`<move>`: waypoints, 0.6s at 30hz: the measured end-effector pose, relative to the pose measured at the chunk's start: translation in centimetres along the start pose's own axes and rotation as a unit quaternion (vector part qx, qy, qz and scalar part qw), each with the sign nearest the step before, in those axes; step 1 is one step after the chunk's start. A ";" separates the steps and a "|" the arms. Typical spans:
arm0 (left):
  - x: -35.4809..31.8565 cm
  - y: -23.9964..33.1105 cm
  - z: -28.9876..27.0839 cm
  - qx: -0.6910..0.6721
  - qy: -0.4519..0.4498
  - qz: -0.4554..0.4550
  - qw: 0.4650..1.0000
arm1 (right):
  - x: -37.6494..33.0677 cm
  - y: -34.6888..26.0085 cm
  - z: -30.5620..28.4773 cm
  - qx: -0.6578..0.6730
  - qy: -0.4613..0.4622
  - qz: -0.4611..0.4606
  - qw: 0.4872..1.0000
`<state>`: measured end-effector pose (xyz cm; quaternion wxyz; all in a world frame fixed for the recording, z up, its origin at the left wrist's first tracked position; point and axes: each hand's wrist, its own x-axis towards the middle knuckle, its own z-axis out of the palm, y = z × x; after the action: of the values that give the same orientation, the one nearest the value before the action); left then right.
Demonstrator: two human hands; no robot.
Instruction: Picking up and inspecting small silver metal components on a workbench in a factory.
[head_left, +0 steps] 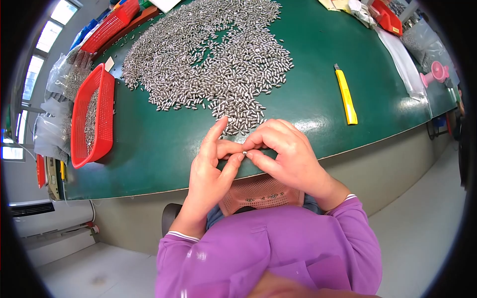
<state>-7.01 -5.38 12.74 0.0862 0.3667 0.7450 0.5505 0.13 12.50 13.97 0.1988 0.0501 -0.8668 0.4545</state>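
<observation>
My left hand (210,160) and my right hand (283,149) meet fingertip to fingertip above the near edge of the green table. Pinched between them is a small shiny metal part (244,153), mostly covered by the fingertips. The left index finger points up and away from the pinch. Just beyond the fingers begins a wide pile of small silver metal parts (213,54), short and rounded like capsules. Below my hands, on my lap, rests a pink mesh basket (238,202) with several small metal parts in it.
A yellow utility knife (346,97) lies on the table (318,69) to the right. On the left stands a red basket (106,114) of metal parts, beside clear plastic bags (52,129). A second red basket (110,31), a red bin (386,17) and a pink object (437,73) lie farther off.
</observation>
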 end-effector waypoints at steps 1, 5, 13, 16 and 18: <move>0.0 0.1 0.0 0.013 0.000 0.004 1.000 | 0.0 0.0 0.0 0.000 0.000 0.000 1.000; 0.0 0.2 0.0 0.006 -0.002 -0.008 1.000 | 0.0 -0.1 0.0 0.007 -0.002 0.007 1.000; 0.1 0.4 0.0 0.011 -0.008 -0.020 1.000 | -0.1 0.0 0.0 0.018 -0.011 -0.005 1.000; 0.2 0.4 0.0 0.016 -0.007 -0.017 1.000 | -0.1 0.1 0.0 0.014 -0.012 -0.005 1.000; 0.2 0.4 0.0 0.015 -0.009 -0.019 1.000 | -0.1 0.1 0.0 0.010 -0.013 -0.007 1.000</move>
<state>-6.95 -5.18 13.19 0.0976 0.3586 0.7590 0.5345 0.15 12.55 13.83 0.1904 0.0638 -0.8642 0.4614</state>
